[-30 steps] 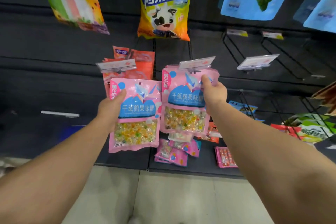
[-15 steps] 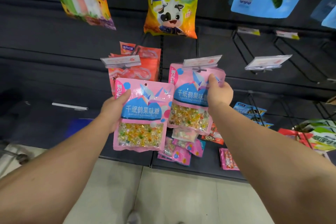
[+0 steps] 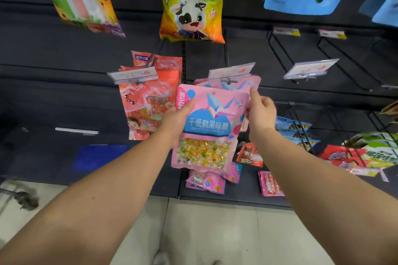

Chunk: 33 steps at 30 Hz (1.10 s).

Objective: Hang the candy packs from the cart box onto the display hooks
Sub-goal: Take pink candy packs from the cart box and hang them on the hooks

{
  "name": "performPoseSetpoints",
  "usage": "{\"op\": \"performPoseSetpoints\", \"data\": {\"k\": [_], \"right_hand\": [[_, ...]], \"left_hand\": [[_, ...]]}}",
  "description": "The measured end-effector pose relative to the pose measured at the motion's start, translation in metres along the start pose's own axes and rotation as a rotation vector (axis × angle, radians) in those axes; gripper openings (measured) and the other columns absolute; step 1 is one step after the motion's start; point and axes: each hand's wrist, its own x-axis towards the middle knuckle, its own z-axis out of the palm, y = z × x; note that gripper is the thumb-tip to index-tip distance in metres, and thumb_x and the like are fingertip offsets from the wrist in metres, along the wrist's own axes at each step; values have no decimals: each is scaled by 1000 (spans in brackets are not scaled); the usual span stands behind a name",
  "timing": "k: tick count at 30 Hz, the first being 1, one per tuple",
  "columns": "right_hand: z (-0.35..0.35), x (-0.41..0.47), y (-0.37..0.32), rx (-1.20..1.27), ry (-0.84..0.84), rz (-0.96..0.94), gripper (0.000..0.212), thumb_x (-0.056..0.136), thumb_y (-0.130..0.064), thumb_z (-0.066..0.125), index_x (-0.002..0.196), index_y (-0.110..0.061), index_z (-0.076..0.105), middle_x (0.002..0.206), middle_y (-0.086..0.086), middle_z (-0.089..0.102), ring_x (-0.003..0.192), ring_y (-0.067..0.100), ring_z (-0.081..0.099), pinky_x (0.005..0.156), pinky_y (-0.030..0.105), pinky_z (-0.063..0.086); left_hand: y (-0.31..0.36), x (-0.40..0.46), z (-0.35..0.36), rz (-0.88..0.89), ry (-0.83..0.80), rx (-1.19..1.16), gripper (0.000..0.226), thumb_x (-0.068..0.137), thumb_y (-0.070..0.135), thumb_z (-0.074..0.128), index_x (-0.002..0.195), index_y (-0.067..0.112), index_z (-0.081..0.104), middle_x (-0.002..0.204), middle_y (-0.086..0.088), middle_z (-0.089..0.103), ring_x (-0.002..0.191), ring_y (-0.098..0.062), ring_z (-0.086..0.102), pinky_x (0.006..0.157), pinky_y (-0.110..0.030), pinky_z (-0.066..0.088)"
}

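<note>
In the head view, the left hand (image 3: pixel 175 119) holds a pink candy pack (image 3: pixel 210 127) by its left edge, with the thumb on the front face and the other fingers hidden behind it. The pack stands upright in front of the dark display wall, just below the price tag (image 3: pixel 231 70) of the middle hook (image 3: pixel 229 80). The small hang hole is near the top middle of the pack and is not yet on the hook. The right hand (image 3: pixel 260 112) is at the upper right corner of the pack; thumb and forefinger seem to pinch the edge there, but I cannot tell for sure if they grip this pack or the one behind it. More pink packs (image 3: pixel 252 82) already hang on the same hook, directly behind the held one.

The pack looks light and soft: thin glossy film, with loose small candies filling the clear window in the lower half. I judge the weight sits low, so the top strip will bend and slide easily between the fingers. The best hold is probably on the flat sealed top, on both sides of the hole, so the hole stays open and straight for the hook tip. Squeezing the window part could crush the candies.

To the left hang orange-red packs (image 3: pixel 150 97) on the neighbouring hook.
</note>
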Motion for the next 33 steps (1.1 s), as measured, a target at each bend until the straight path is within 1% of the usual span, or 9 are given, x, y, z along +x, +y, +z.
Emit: {"op": "performPoseSetpoints", "data": {"k": [2,5,7,10,17,20,27,30,33], "right_hand": [[-3,-6,-2,33,-187,57,33,94,-47,60,95,-14,62,83,-3,68,70,6,68,59,23,51],[-3,-1,-10,11,-187,32,23,91,-31,70,98,-11,62,82,-1,69,54,0,66,40,15,44],[-3,3,-16,-14,-157,40,23,87,-31,74,96,-13,63,92,3,74,69,9,72,53,25,58],[-1,10,-18,-30,-141,58,23,86,-33,76,93,-15,63,93,3,74,79,17,74,72,41,63],[3,14,-13,-43,-117,87,29,85,-36,76,99,-15,62,95,2,73,82,18,74,74,40,63],[4,20,-14,-88,-109,80,32,85,-40,75,101,-15,61,97,1,72,83,17,73,76,39,63],[-1,20,12,-344,51,76,54,75,-51,77,106,-15,52,111,6,61,98,27,62,88,41,52],[-4,4,33,-512,-149,122,35,88,-41,68,99,-9,60,91,5,60,88,26,59,76,34,46],[17,-16,43,-716,-410,34,23,90,-36,67,84,-14,61,82,3,64,92,28,65,83,37,53]], "left_hand": [[3,0,15,11,-7,2,51,82,52,76,114,13,69,104,-9,78,97,-29,75,96,-56,55],[8,5,30,20,18,15,82,55,69,79,116,16,68,107,-6,77,101,-29,74,98,-55,54],[10,6,37,2,22,20,88,50,72,79,119,18,66,110,-5,76,103,-29,73,98,-54,53],[15,5,44,-26,32,13,70,67,64,78,118,17,66,107,-6,76,98,-28,74,94,-51,57],[14,13,46,-65,66,37,85,56,72,77,119,19,64,110,-6,75,101,-28,73,95,-52,56],[14,21,48,-76,114,99,107,38,82,69,124,19,62,115,-3,72,104,-29,70,96,-51,54],[0,28,44,37,337,422,79,71,69,66,124,10,60,118,-2,68,105,-28,65,96,-43,54],[-14,17,31,96,373,517,66,84,63,66,120,7,65,107,-18,68,102,-36,66,92,-44,54],[-25,-1,6,134,400,657,46,92,52,63,115,12,64,110,-4,65,106,-29,63,85,-36,50]]}}
